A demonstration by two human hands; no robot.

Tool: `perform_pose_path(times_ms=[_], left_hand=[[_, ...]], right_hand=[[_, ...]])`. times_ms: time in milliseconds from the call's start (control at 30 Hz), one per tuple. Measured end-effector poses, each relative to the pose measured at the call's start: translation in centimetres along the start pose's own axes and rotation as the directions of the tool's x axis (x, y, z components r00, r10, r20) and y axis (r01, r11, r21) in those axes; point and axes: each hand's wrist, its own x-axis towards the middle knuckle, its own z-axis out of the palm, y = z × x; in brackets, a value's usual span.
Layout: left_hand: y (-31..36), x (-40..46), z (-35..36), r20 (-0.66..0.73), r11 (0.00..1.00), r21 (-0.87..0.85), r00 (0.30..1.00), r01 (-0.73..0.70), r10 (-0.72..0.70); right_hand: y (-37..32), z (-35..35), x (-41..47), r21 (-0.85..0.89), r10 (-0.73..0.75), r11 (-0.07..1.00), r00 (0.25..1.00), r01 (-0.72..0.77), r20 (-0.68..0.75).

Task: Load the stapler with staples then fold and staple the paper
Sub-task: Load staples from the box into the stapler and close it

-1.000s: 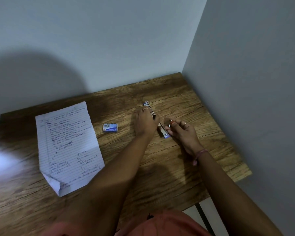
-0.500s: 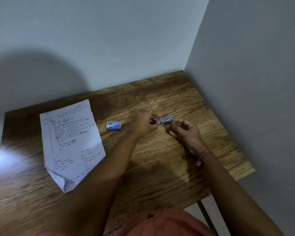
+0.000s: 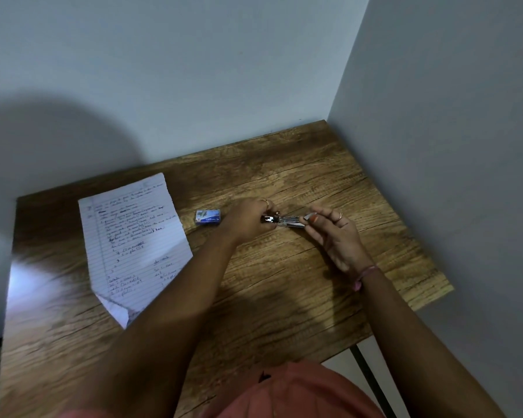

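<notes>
A small metal stapler [image 3: 286, 221] lies level between my two hands, just above the wooden table [image 3: 284, 297]. My left hand [image 3: 246, 220] grips its left end with curled fingers. My right hand [image 3: 334, 236] pinches its right end between thumb and fingertips. A small blue staple box [image 3: 207, 217] sits on the table just left of my left hand. A lined sheet of paper [image 3: 133, 242] with handwriting lies flat further left, its near corner bent up.
The table stands in a corner, with one wall behind it and another along its right edge. A dark table leg [image 3: 372, 384] shows at the bottom right by the near edge. My pink clothing [image 3: 293, 393] fills the bottom centre.
The stapler, first propped on the table under both hands, was lifted and turned to lie level. Both hands now hold it by its ends, slightly further right than before.
</notes>
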Motion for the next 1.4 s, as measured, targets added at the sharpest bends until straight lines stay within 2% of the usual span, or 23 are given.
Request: perform_pose_path(times_ms=[167,267,400,567,667,733,1033,1400], left_hand=[[-0.6,-0.7,0.2,-0.025,0.999,0.027,0.999,0.035,-0.034],[-0.5,-0.9,0.3,-0.031,0.998,0.053,0.999,0.045,-0.044],[-0.3,-0.9,0.5,-0.049,0.997,0.074,0.999,0.027,-0.024],[-0.1,-0.8,1.0,-0.033,0.991,0.125,0.999,0.044,-0.040],[0.0,-0.7,1.2,-0.031,0.990,0.131,0.998,0.055,-0.051],[0.0,-0.7,1.3,-0.026,0.990,0.134,0.999,0.048,-0.045],[-0.1,-1.0,1.4,-0.042,0.994,0.109,0.999,0.003,0.001],[-0.1,-1.0,1.1,-0.027,0.993,0.118,1.000,-0.001,0.005]], right_hand=[[0.2,0.3,-0.3,-0.153,-0.028,0.988,0.997,0.018,-0.067],[-0.3,0.6,-0.5,-0.330,-0.134,0.938,0.988,0.103,-0.075],[-1.3,0.9,-0.4,-0.644,-0.255,0.741,0.967,0.189,-0.009],[-2.1,2.0,-0.1,-0.863,-0.291,0.415,0.941,0.288,0.174],[-1.7,2.4,0.2,-0.909,-0.266,0.231,0.921,0.347,0.284],[-1.3,2.3,0.5,-0.929,-0.247,0.148,0.922,0.339,0.297],[-0.6,1.4,0.9,-0.944,-0.262,0.148,0.932,0.294,0.249],[-0.7,1.4,1.6,-0.953,-0.229,-0.121,0.926,0.278,0.299]])
